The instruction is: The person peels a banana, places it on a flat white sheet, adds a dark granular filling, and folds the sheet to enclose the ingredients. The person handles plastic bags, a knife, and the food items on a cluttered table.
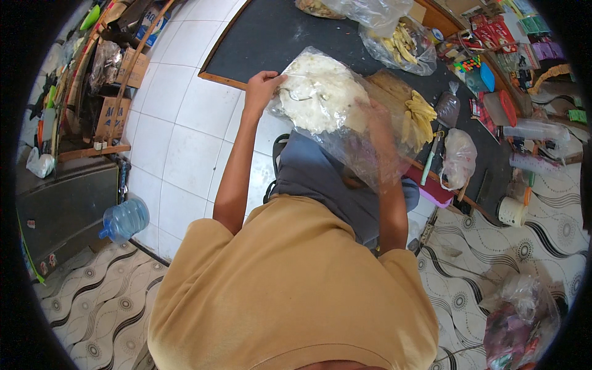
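Note:
A large clear plastic bag [293, 112] with a flat, pale white mass [320, 86] in it is stretched out over my lap, against the table's near edge. My left hand [264, 89] grips its left edge, thumb and fingers closed on the film. At the bag's right side, my right hand [377, 117] is bent in toward the white mass and closed on the plastic. Loose film covers part of that hand and wrist, so its fingers show only dimly. What the white mass is, I cannot tell.
Peeled bananas [419, 117] lie on a brown board [385, 83] upon the dark table [265, 37]. Farther back sits a bag of bananas [404, 46]. A knife with a pale green handle [433, 157] and a white plastic bag [459, 157] are at the right. A blue water jug [125, 220] lies on the floor.

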The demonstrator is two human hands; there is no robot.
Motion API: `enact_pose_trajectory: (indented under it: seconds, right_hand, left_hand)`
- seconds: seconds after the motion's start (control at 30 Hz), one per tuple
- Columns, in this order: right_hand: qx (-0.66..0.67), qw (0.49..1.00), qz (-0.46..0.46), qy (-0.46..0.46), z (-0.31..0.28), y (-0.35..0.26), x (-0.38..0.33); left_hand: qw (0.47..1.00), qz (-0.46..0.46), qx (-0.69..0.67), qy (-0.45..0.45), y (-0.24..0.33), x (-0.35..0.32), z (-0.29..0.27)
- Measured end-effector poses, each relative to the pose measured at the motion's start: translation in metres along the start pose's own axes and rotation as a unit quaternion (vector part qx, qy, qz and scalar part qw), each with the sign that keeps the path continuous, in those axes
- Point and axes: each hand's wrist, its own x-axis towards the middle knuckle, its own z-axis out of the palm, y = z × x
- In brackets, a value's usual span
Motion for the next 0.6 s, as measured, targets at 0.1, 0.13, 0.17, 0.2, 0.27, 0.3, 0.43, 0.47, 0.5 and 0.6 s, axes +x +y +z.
enact_pose_trajectory:
  seconds: [0.1, 0.13, 0.17, 0.2, 0.27, 0.3, 0.43, 0.47, 0.5, 0.6]
  right_hand:
    - [-0.04, 0.999, -0.013, 0.017, -0.007, -0.009, -0.008]
    - [-0.017, 1.0, -0.015, 0.01, -0.01, -0.011, -0.01]
    - [0.006, 1.0, -0.017, 0.004, -0.012, -0.012, -0.013]
    - [0.002, 1.0, -0.011, 0.025, -0.011, -0.019, -0.018]
    - [-0.006, 0.998, 0.0, 0.069, -0.009, -0.044, -0.027]
    - [-0.036, 0.997, -0.007, 0.061, -0.014, -0.052, -0.028]
    - [0.062, 0.997, -0.03, 0.044, -0.038, -0.051, -0.021]
    - [0.14, 0.989, -0.035, 0.045, -0.043, -0.047, -0.017]
    - [0.158, 0.985, -0.045, 0.045, -0.049, -0.049, -0.016]
    - [0.223, 0.972, -0.071, 0.033, -0.061, -0.06, -0.01]
  left_hand:
    - [0.991, -0.043, 0.116, -0.057, 0.018, 0.013, 0.004]
    - [0.986, -0.045, 0.139, -0.081, 0.015, 0.021, 0.005]
    - [0.98, -0.046, 0.162, -0.105, 0.009, 0.031, 0.005]
    - [0.973, -0.048, 0.185, -0.129, 0.004, 0.038, 0.006]
    - [0.981, 0.0, 0.173, -0.088, 0.001, 0.042, 0.011]
    - [0.983, 0.024, 0.167, -0.07, 0.001, 0.044, 0.014]
    - [0.994, 0.047, 0.1, -0.022, -0.005, 0.07, 0.0]
    - [0.996, 0.036, 0.078, -0.014, -0.013, 0.083, -0.009]
    - [0.993, 0.065, 0.095, 0.008, -0.01, 0.088, -0.016]
    - [0.994, 0.057, 0.076, 0.053, -0.021, 0.124, -0.056]
